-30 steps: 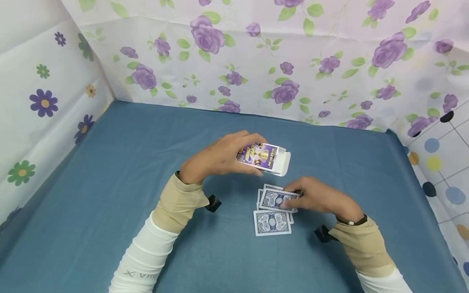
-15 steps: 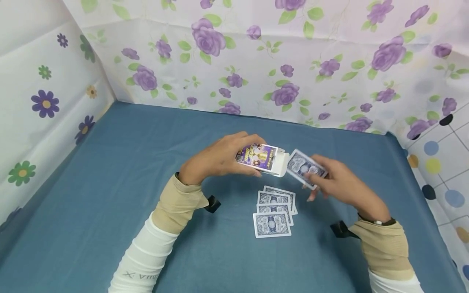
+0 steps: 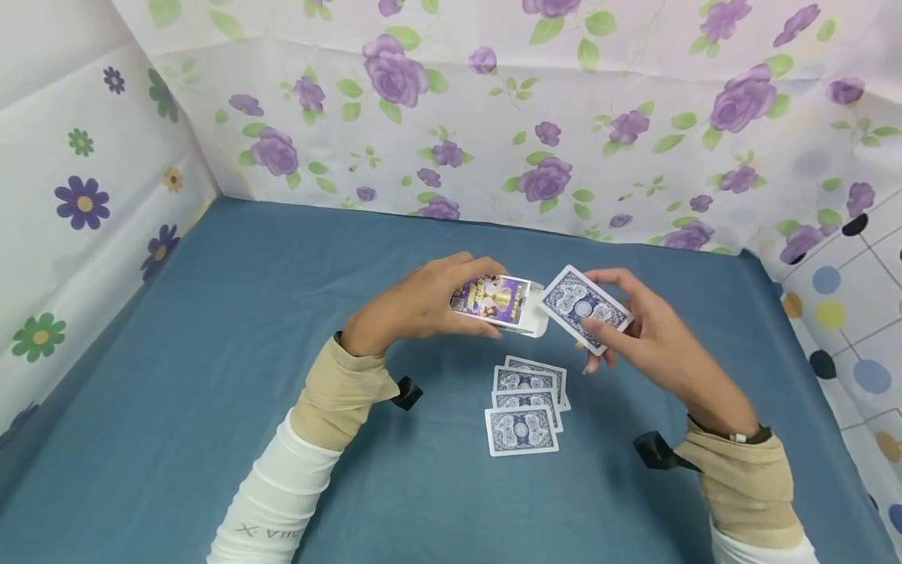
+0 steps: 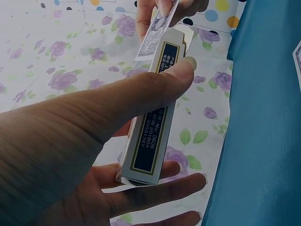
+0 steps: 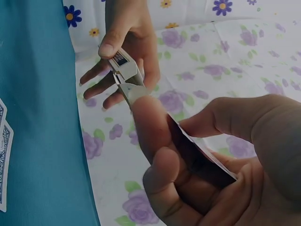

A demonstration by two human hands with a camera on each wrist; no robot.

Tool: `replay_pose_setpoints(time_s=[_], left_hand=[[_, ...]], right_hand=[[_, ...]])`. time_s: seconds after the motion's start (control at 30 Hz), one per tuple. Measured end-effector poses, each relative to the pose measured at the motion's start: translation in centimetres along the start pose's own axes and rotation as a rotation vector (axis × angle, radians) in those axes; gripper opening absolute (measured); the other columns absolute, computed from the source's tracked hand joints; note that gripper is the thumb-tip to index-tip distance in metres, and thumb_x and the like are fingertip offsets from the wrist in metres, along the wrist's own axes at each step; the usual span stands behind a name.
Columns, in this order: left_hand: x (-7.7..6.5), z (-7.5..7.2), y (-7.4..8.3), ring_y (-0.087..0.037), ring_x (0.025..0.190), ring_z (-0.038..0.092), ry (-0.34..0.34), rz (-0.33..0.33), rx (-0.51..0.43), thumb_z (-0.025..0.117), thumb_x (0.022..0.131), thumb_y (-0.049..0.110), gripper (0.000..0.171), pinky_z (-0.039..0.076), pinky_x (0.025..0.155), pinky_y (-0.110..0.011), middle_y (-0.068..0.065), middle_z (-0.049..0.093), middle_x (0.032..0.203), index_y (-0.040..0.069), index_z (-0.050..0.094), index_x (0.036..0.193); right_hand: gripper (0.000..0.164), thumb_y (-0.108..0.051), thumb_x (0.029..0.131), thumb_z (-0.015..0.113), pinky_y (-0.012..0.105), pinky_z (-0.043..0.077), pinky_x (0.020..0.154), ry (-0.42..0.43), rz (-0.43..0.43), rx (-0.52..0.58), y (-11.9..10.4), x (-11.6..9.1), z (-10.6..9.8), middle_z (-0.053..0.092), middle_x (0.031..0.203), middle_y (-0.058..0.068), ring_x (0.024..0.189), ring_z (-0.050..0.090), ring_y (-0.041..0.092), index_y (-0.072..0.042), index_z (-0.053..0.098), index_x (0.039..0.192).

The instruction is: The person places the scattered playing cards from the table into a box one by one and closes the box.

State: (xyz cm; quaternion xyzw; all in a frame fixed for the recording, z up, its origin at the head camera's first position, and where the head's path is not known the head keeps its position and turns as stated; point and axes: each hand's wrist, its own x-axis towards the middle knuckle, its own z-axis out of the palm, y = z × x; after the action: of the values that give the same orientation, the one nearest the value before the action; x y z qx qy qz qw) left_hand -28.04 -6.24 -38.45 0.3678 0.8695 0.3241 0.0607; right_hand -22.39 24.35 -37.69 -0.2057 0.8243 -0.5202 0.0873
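My left hand (image 3: 419, 304) grips a purple and white playing-card box (image 3: 493, 299) above the table. The box's flap stands open toward the right, and the left wrist view shows its narrow side (image 4: 149, 141) under my thumb. My right hand (image 3: 651, 341) pinches a blue-backed playing card (image 3: 579, 305), thumb on the back and fingers underneath. That card is tilted, its left corner close to the flap; whether they touch I cannot tell. Below both hands, several face-down cards (image 3: 521, 433) lie overlapping in a column on the cloth.
A blue cloth (image 3: 282, 258) covers the table. Floral sheeting (image 3: 395, 70) rises behind it, with a flowered sheet (image 3: 84, 235) on the left and a dotted, tiled one (image 3: 853, 329) on the right. Black wrist cameras (image 3: 407, 393) jut inward from both wrists.
My right hand has lifted a card off the pile and brought it up beside the box's open end, turning it slightly. My left hand with the box has hardly moved.
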Motion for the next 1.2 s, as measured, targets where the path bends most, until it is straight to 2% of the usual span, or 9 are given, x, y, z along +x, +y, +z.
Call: replay_pose_setpoints(time_s=[0.13,0.23,0.33,0.53,0.8,1.0,1.2], left_hand=[[-0.04,-0.01,-0.02,-0.015,0.084,0.051,0.003,0.006,0.001,0.079,0.079,0.046,0.066,0.046,0.069,-0.03,0.001,0.052,0.099,0.025,0.055,0.136],[-0.01,0.02,0.06,-0.015,0.085,0.05,-0.002,0.014,0.008,0.079,0.078,0.047,0.065,0.045,0.07,-0.03,0.002,0.052,0.1,0.026,0.055,0.136],[0.06,0.15,0.15,-0.015,0.085,0.05,-0.007,0.017,0.013,0.079,0.078,0.046,0.065,0.045,0.07,-0.03,0.002,0.053,0.101,0.026,0.056,0.136],[0.08,0.37,0.12,-0.014,0.085,0.051,-0.009,0.014,0.01,0.08,0.078,0.046,0.065,0.045,0.071,-0.03,0.002,0.053,0.101,0.027,0.055,0.136],[0.04,0.33,0.02,-0.015,0.084,0.05,0.007,0.032,-0.002,0.08,0.078,0.045,0.065,0.045,0.07,-0.03,0.001,0.053,0.099,0.025,0.056,0.135],[-0.04,0.23,0.04,-0.015,0.084,0.05,0.003,0.027,0.003,0.08,0.078,0.045,0.065,0.045,0.07,-0.031,0.001,0.053,0.099,0.025,0.056,0.135],[-0.04,0.22,0.11,-0.015,0.085,0.05,0.001,0.029,-0.003,0.08,0.078,0.044,0.065,0.045,0.07,-0.03,0.001,0.053,0.101,0.025,0.056,0.135]], right_hand=[[0.052,-0.014,0.097,0.06,0.035,0.049,0.048,-0.056,0.009,-0.015,0.11,0.12,0.25,0.068,0.093,0.017,0.055,0.066,0.027,-0.014,0.038,0.145],[0.052,-0.014,0.098,0.06,0.034,0.048,0.046,-0.129,0.009,-0.023,0.26,0.29,0.54,0.068,0.083,0.015,0.054,0.065,0.026,-0.012,0.037,0.145],[0.053,-0.016,0.097,0.061,0.034,0.048,0.045,-0.167,0.021,-0.035,0.33,0.38,0.73,0.067,0.073,0.011,0.051,0.064,0.025,-0.011,0.036,0.144],[0.056,-0.016,0.096,0.063,0.035,0.048,0.045,-0.156,0.049,-0.009,0.34,0.4,0.69,0.067,0.077,0.014,0.05,0.063,0.027,-0.012,0.034,0.143],[0.058,-0.009,0.095,0.063,0.035,0.046,0.042,-0.155,-0.013,0.055,0.62,0.42,0.46,0.067,0.083,0.017,0.047,0.06,0.027,-0.01,0.034,0.144],[0.054,-0.011,0.094,0.065,0.035,0.047,0.045,-0.143,-0.015,0.028,0.57,0.37,0.51,0.064,0.077,0.018,0.047,0.059,0.025,-0.015,0.042,0.143],[0.053,-0.013,0.094,0.066,0.036,0.048,0.046,-0.117,-0.016,0.015,0.59,0.48,0.68,0.061,0.068,0.017,0.049,0.059,0.025,-0.015,0.045,0.142]])
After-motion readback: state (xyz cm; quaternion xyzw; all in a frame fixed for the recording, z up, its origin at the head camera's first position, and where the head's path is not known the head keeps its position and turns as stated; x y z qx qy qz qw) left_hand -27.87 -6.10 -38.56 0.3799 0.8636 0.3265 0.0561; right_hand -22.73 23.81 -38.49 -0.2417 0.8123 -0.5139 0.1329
